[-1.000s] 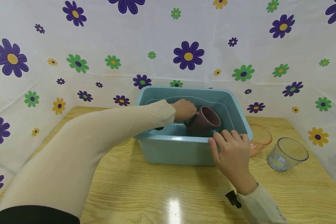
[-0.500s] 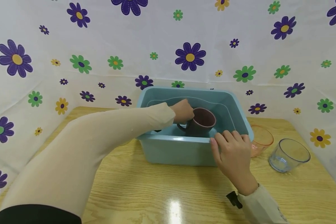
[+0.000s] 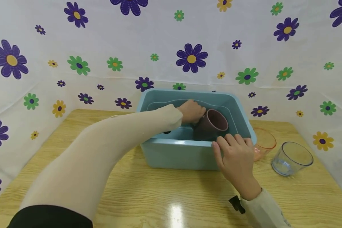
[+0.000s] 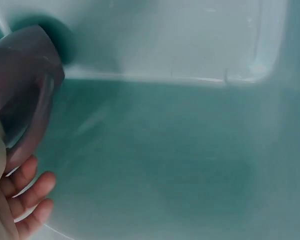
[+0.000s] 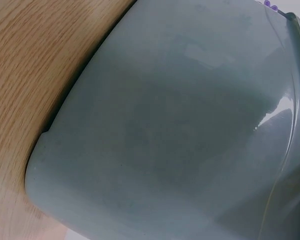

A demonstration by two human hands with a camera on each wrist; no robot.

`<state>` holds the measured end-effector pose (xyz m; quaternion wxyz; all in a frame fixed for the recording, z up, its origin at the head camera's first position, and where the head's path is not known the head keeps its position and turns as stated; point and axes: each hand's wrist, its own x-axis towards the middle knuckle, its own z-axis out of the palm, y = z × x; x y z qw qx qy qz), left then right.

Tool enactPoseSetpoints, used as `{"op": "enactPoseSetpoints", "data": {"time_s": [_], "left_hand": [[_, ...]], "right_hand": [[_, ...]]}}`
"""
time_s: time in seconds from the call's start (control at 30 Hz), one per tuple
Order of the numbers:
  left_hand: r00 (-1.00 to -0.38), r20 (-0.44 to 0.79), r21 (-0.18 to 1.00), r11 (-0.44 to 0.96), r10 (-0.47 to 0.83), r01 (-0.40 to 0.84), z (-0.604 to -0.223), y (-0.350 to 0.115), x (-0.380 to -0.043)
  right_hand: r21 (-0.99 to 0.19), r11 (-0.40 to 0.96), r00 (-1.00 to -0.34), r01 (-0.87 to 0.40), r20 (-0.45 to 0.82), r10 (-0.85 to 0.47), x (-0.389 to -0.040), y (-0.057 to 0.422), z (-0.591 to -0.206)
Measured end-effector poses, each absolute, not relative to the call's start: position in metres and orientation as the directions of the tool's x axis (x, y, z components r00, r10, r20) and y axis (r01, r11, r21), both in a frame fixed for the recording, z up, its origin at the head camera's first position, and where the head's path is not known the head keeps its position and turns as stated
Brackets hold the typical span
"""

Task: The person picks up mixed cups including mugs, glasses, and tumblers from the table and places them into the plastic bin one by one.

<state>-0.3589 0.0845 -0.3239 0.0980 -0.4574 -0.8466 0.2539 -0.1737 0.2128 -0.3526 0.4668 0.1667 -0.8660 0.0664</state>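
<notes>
Inside a light blue plastic basin, my left hand holds a dull purple mug at its handle. The mug leans to the right, its mouth facing up and right. The left wrist view has the mug at the upper left, its handle pinched by the left hand, with the other fingertips loosely curled below. My right hand grips the basin's front rim near the right corner, fingers over the edge. The right wrist view is mostly the basin's outer wall.
Right of the basin stand an orange-tinted glass, partly hidden behind it, and a clear bluish glass. The wooden table meets a flower-printed cloth at the back and sides. A bit of clear rim shows behind the left sleeve.
The mug stood more upright half a second ago; now my left hand has shifted right and it tilts rightward again. My right hand stays on the rim.
</notes>
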Motion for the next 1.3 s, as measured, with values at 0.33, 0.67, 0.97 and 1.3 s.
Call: {"op": "enactPoseSetpoints", "data": {"time_s": [0.33,0.67,0.97,1.3], "left_hand": [[-0.453,0.038,-0.522,0.404,0.891,0.751,-0.335,0.081,-0.365],[-0.549,-0.061,-0.378,0.490,0.833,0.785,-0.332,0.075,-0.358],[-0.684,-0.100,-0.122,0.674,0.722,0.729,-0.338,0.081,-0.363],[-0.630,-0.022,-0.165,0.619,0.776,0.768,-0.334,0.082,-0.353]], "right_hand": [[0.035,0.926,-0.446,-0.375,0.869,-0.213,-0.174,0.209,-0.351],[0.035,0.928,-0.463,-0.372,0.859,-0.218,-0.174,0.210,-0.351],[0.038,0.925,-0.438,-0.379,0.873,-0.215,-0.175,0.210,-0.353],[0.039,0.932,-0.500,-0.360,0.835,-0.228,-0.174,0.213,-0.352]]}}
